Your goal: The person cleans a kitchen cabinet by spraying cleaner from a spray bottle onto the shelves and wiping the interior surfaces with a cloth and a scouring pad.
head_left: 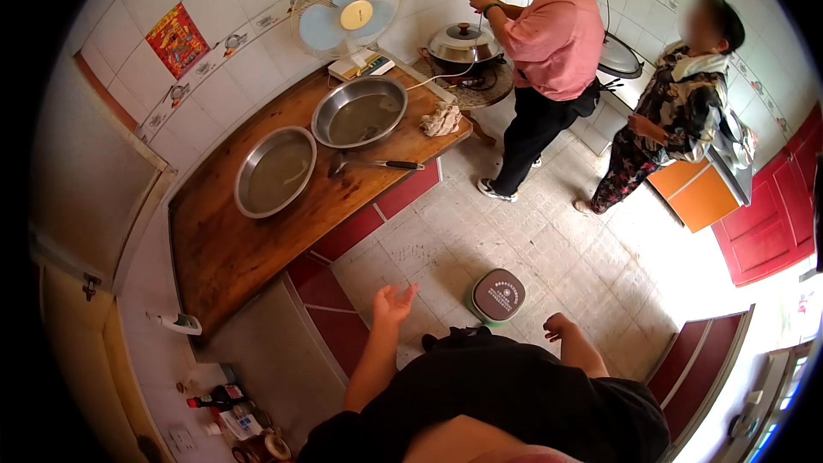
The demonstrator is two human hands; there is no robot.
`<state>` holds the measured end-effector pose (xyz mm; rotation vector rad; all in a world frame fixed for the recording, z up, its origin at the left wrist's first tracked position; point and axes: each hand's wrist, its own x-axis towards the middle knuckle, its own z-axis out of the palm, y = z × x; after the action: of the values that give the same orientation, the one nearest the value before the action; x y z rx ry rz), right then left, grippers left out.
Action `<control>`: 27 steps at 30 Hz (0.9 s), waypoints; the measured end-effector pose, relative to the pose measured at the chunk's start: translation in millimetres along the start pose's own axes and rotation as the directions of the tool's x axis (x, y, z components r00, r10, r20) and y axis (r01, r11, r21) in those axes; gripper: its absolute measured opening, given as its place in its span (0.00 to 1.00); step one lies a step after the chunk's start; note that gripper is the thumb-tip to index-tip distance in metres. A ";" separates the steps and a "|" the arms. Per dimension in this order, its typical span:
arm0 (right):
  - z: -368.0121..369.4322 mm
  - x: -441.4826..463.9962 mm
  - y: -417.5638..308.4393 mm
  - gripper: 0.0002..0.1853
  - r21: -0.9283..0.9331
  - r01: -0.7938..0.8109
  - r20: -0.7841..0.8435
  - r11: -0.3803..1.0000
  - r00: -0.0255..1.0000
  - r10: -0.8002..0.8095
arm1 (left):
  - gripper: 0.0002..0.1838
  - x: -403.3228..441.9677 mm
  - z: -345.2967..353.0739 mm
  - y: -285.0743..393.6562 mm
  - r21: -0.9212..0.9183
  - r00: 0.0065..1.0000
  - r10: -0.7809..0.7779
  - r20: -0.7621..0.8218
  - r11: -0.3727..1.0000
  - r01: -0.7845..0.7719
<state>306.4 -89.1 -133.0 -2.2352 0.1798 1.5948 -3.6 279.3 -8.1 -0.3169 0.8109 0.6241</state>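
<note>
My left hand (394,302) is held out in the air, palm up and fingers apart, with nothing in it. It is nearest to the front of the wooden counter (210,270). My right hand (559,326) hangs over the floor with its fingers curled in, and no object shows in it. Between and beyond my hands, a round stool (498,295) with a brown printed top stands on the tiles. Two metal basins (243,178) with cloudy liquid sit on the counter. Beside them lies a black-handled ladle (399,165), apart from both hands.
A person in a pink top (561,43) stands by a lidded wok (464,45); another person (686,111) stands farther right. A fan (356,13) and a crumpled cloth (441,119) are on the counter. Bottles (219,396) stand at lower left. A red door (763,227) is at right.
</note>
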 end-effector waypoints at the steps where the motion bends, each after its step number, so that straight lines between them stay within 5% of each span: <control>1: 0.5 1.7 1.0 0.08 -0.021 0.007 0.002 1.000 1.000 -0.007 | 0.23 -1.3 -0.3 -0.6 -0.005 1.000 -0.005 -0.004 1.000 0.005; 5: 2.6 5.7 0.9 0.14 -0.077 0.050 0.020 0.996 0.999 -0.049 | 0.29 0.7 -8.2 -0.4 0.020 0.998 -0.050 0.041 0.999 0.049; 20: 3.2 -4.1 -14.5 0.18 -0.236 0.127 0.032 0.963 0.992 -0.123 | 0.23 12.1 -25.2 3.9 0.039 1.000 0.010 -0.004 0.999 -0.010; 27: 0.3 -0.3 -19.0 0.16 -0.199 0.062 0.116 0.978 0.992 -0.039 | 0.19 20.6 -31.9 5.9 0.069 1.000 0.019 -0.010 0.997 -0.018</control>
<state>312.1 -71.6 -128.3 -2.2696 -0.0736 1.7754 -14.8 276.4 -44.7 -0.2498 0.8444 0.6106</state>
